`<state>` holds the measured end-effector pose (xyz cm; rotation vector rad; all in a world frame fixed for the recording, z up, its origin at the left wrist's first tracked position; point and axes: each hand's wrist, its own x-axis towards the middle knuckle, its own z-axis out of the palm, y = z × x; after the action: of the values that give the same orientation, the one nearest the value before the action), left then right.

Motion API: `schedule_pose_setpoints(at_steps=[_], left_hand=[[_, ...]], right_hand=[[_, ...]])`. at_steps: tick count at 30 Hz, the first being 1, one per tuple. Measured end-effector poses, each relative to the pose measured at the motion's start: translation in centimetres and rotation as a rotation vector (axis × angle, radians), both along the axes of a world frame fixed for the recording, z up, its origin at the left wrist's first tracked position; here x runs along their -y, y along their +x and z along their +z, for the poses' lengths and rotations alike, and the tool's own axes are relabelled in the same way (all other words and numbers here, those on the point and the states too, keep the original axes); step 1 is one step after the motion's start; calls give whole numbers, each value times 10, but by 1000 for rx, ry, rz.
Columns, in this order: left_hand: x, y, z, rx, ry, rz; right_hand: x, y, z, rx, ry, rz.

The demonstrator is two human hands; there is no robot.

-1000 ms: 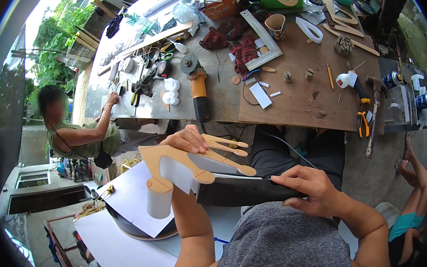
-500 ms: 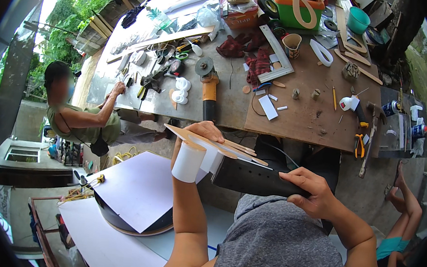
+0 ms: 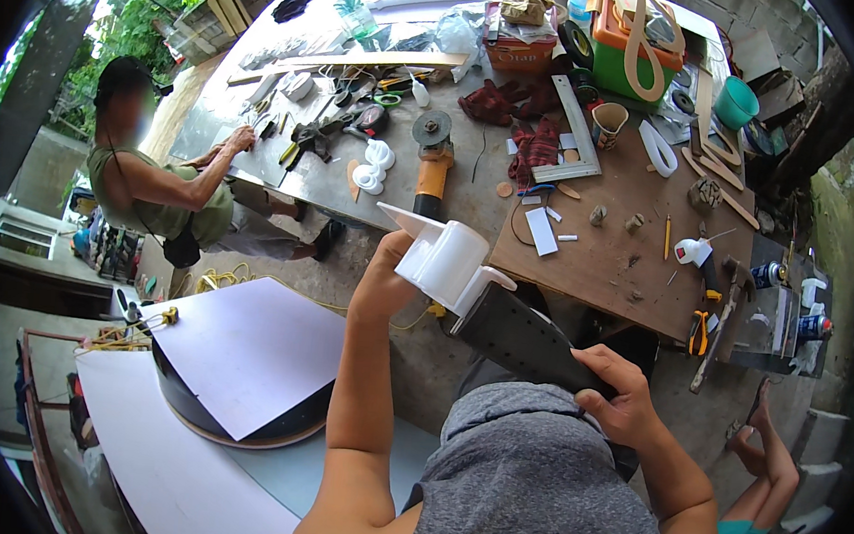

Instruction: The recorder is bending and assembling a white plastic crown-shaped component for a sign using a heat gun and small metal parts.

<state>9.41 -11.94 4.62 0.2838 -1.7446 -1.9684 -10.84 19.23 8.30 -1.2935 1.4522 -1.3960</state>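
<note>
White curved piece (image 3: 446,258) sits just right of the left hand (image 3: 387,266), clasped by fingers mostly hidden behind it, while the right hand (image 3: 624,391) clamps a black dotted strip (image 3: 521,341) beside it.

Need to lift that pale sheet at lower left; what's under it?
Beneath the pale sheet, a black object shows its curved edge, over a white panel; the rest is covered.

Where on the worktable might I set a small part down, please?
The brown board looks bare between the white card and its front edge, and again between the L-shaped piece and the white loop. It is crowded left of the angle grinder and around the green box.
</note>
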Motion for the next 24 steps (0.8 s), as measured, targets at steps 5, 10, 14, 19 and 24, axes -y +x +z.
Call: schedule_pose_setpoints(at_steps=[5, 10, 14, 19, 24], left_hand=[[-11, -10, 14, 28, -64, 84], [-8, -17, 12, -219, 13, -58], [-20, -25, 38, -355, 203, -122], [-6, -19, 26, -305, 68, -136], [-1, -14, 15, -346, -45, -183]], right_hand=[[-1, 1, -3, -1, 5, -6], [1, 3, 6, -36, -2, -30], [3, 2, 6, -160, -57, -2], [1, 7, 3, -240, -90, -11], [-2, 7, 4, -277, -68, 14]])
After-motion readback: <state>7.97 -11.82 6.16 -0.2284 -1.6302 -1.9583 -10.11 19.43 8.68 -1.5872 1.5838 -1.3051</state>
